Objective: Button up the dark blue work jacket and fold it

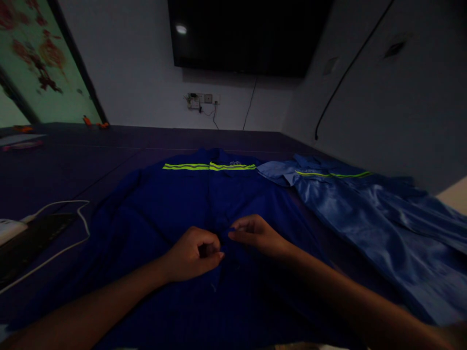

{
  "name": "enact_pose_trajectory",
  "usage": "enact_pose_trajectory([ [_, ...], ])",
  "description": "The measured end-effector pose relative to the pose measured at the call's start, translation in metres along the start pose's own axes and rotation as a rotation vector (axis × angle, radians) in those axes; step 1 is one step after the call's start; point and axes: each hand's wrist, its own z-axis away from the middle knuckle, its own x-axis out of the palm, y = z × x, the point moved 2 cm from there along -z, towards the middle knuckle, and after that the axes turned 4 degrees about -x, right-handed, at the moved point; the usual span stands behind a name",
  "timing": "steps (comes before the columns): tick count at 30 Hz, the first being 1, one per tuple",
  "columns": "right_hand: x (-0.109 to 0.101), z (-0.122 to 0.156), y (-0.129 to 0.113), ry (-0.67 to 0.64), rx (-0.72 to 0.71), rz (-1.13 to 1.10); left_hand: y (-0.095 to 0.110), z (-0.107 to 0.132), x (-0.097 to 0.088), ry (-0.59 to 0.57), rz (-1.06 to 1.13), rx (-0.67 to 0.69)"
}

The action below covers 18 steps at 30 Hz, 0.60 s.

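A dark blue work jacket [153,214] with a yellow-green reflective stripe across the chest lies flat in front of me on a dark table. Both hands meet at the middle front of the jacket. My left hand [195,253] is curled closed, pinching the fabric at the front opening. Just right of it, my right hand [257,236] pinches the opposite edge of the same opening. The fingertips nearly touch. Whether a button or a zip sits between them is too dark to make out.
A lighter blue jacket [368,218] with the same stripe lies to the right, overlapping the dark one's shoulder. At the left edge sit a black device [32,238] and a white cable [69,228]. A wall-mounted screen [248,34] and a wall socket [200,99] are behind.
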Motion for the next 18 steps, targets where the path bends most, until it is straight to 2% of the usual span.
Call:
enact_pose_trajectory([
  [3, 0.0023, 0.0007, -0.0016, -0.015, -0.010, 0.023, 0.0008, 0.0004, 0.0012, -0.011, -0.031, 0.007],
  [8, 0.0036, 0.0035, -0.0066, -0.034, -0.016, 0.027, 0.0017, 0.0004, 0.0000, 0.046, -0.058, 0.032],
  [18, 0.0025, 0.0004, -0.0034, -0.063, 0.062, -0.138, 0.0021, 0.0006, -0.0009, 0.098, -0.072, 0.093],
])
